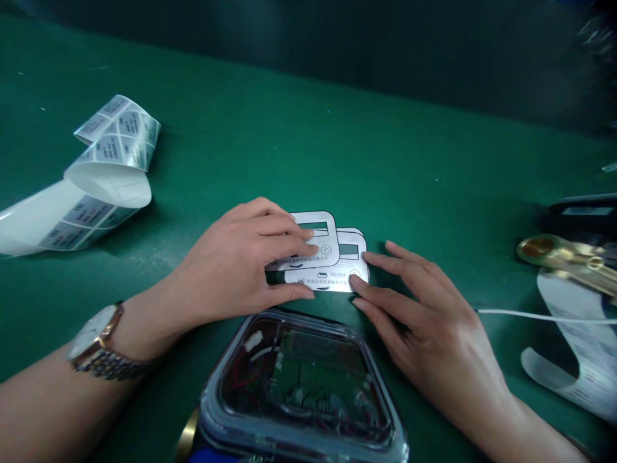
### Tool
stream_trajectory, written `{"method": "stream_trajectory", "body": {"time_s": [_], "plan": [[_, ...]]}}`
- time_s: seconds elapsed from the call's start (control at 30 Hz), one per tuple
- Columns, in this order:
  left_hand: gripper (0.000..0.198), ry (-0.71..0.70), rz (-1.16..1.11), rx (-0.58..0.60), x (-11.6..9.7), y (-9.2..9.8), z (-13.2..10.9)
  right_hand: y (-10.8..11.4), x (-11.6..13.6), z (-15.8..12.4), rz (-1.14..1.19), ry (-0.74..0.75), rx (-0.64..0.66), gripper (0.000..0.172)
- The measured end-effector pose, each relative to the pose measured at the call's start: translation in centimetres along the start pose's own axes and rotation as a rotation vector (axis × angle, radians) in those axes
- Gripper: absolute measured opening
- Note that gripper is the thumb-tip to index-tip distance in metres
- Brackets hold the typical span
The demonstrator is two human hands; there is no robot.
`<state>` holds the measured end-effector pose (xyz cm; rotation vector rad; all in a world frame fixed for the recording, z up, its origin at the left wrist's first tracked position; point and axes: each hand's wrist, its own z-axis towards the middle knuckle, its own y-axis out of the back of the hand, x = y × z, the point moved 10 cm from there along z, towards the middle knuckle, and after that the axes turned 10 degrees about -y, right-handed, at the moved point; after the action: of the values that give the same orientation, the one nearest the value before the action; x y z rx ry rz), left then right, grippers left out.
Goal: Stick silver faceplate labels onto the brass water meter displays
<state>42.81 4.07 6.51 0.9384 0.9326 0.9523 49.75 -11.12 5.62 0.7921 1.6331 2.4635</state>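
left hand (241,263) covers faceplates' (332,257) left halves; their print too small to read; meter housing (299,386) cut by bottom edge.

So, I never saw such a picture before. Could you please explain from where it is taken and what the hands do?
There is no machine: a person works with two bare hands, and a camera worn on the head looks down at them. The left hand, with a wristwatch, rests its fingers on two overlapping silver plates. The right hand, flat and open, touches the edge of the lower plate with its fingertips. Nothing is lifted. Nearest the camera stands a device with a clear lid, electronics inside. On the green table lie a strip of labels at left, and a brass fitting, a white cable and paper strips at right.
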Motion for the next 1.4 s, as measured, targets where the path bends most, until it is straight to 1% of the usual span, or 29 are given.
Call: {"method": "stream_trajectory", "body": {"time_s": [0.1, 0.2, 0.37, 0.53, 0.63, 0.7, 0.8, 0.83, 0.97, 1.03, 1.13, 1.23, 1.33, 1.4], "plan": [[0.042, -0.042, -0.027, 0.011, -0.4, 0.0, 0.0, 0.2, 0.3, -0.2, -0.004, 0.007, 0.008, 0.019], [0.040, -0.046, -0.036, 0.021, -0.4, -0.1, 0.1, 0.3, 0.4, -0.3, -0.011, 0.011, 0.015, 0.018], [0.041, -0.035, -0.046, 0.013, -0.2, -0.1, 0.1, 0.4, 0.3, -0.2, -0.005, 0.001, 0.011, 0.016], [0.039, -0.054, -0.030, 0.001, -0.4, 0.0, 0.1, 0.4, 0.2, -0.2, 0.005, -0.016, 0.010, 0.016], [0.040, -0.044, -0.029, 0.015, -0.3, -0.1, 0.1, 0.5, 0.3, -0.3, -0.012, 0.000, 0.004, 0.015], [0.039, -0.034, -0.039, 0.015, -0.2, -0.1, 0.1, 0.5, 0.5, -0.5, -0.047, 0.047, 0.010, 0.022], [0.040, -0.032, -0.054, 0.010, -0.2, -0.1, 0.1, 0.4, 1.1, -0.6, -0.129, 0.109, 0.045, 0.045], [0.040, -0.033, -0.055, 0.012, -0.2, -0.1, 0.1, 0.4, 1.3, -0.6, -0.158, 0.129, 0.058, 0.048], [0.041, -0.043, -0.055, 0.018, -0.3, -0.1, 0.2, 0.1, 3.7, -0.1, -0.296, 0.276, 0.103, 0.042], [0.040, -0.033, -0.064, 0.028, -0.2, -0.1, 0.2, -0.2, 4.8, 0.3, -0.377, 0.325, 0.124, 0.041], [0.039, -0.018, -0.078, 0.031, -0.2, 0.1, 0.3, -1.0, 5.8, 1.0, -0.491, 0.311, 0.178, 0.037], [0.040, -0.033, -0.087, 0.024, -0.4, 0.3, 0.2, -1.9, 5.9, 1.4, -0.569, 0.266, 0.222, 0.032], [0.044, -0.021, -0.127, 0.020, -0.4, 0.4, -0.2, -2.1, 5.9, 1.4, -0.576, 0.278, 0.204, 0.023], [0.046, 0.024, -0.200, -0.002, -0.2, 0.6, -0.5, -1.9, 5.6, 1.5, -0.556, 0.295, 0.157, 0.018]]}}
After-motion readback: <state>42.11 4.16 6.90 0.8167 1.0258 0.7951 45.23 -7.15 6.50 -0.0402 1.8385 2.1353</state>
